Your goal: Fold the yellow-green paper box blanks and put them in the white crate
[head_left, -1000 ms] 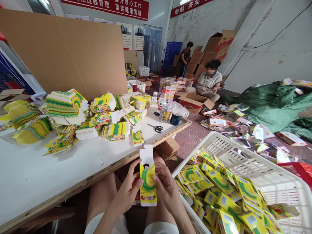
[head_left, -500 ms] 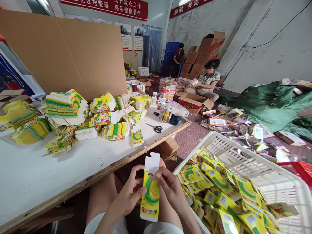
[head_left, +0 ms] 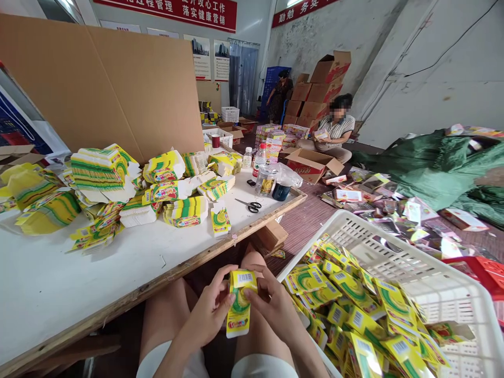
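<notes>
A small yellow-and-green cardboard box [head_left: 239,311] is held upright above my lap, its barcode end flap folded over at the top. My left hand [head_left: 212,304] grips the box along its left side, thumb on the front. On the other side my right hand [head_left: 270,294] holds the upper right edge, with its thumb pressed on the front just below the flap. To my right, a white plastic basket [head_left: 444,299] is heaped with similar yellow boxes [head_left: 354,310].
On the white table [head_left: 98,283] lie stacks of flat yellow cartons [head_left: 104,170], scissors [head_left: 249,205], a jar [head_left: 266,181] and a dark mug [head_left: 281,192]. A seated co-worker [head_left: 334,126] handles a box beyond. Loose packaging [head_left: 394,205] litters the floor.
The white flap that stood up at the top of the box is now folded down, showing its barcode. Both hands have shifted slightly with the box.
</notes>
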Demonstrator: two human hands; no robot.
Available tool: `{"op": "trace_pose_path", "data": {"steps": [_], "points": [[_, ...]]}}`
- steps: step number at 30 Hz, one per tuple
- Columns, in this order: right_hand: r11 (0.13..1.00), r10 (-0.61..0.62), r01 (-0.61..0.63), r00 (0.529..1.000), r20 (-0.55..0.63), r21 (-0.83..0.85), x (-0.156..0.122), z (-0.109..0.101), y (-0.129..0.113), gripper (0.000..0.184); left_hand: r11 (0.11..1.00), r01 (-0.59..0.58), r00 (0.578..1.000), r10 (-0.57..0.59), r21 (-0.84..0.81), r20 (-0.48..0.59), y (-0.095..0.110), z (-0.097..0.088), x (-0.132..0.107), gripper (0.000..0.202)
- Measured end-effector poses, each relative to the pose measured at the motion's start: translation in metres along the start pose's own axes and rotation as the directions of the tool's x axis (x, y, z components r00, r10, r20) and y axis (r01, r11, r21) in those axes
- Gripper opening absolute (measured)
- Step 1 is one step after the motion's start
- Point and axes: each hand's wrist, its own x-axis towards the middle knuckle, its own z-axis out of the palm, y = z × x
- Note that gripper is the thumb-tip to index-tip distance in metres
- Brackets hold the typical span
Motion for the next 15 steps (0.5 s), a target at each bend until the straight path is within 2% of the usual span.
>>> {"op": "trace_pose_path", "data": {"steps": [4,9,13,15], "points": [[0.998,0.044,-0.047,0.998,-0.043,-0.053,0.003,0.006,0.008,0.032,1.0,0.023,0.998,-0.024,0.014,0.053,0.0,0.0,-0.002,0.054],[0.986,0.101,-0.1,0.995,-0.001,-0.134,0.006,0.012,0.011,0.036,0.999,0.048,0.997,-0.046,-0.026,0.054,0.001,0.0,-0.003,0.056],[0.938,0.08,-0.109,0.992,-0.1,-0.328,0.005,0.021,0.013,0.035,0.999,0.037,0.998,-0.038,0.009,0.043,-0.003,0.002,-0.002,0.051],[0.924,0.067,-0.107,0.99,-0.12,-0.366,0.005,0.024,0.014,0.036,0.999,0.024,0.999,-0.025,0.037,0.027,-0.004,0.002,-0.002,0.05]]}}
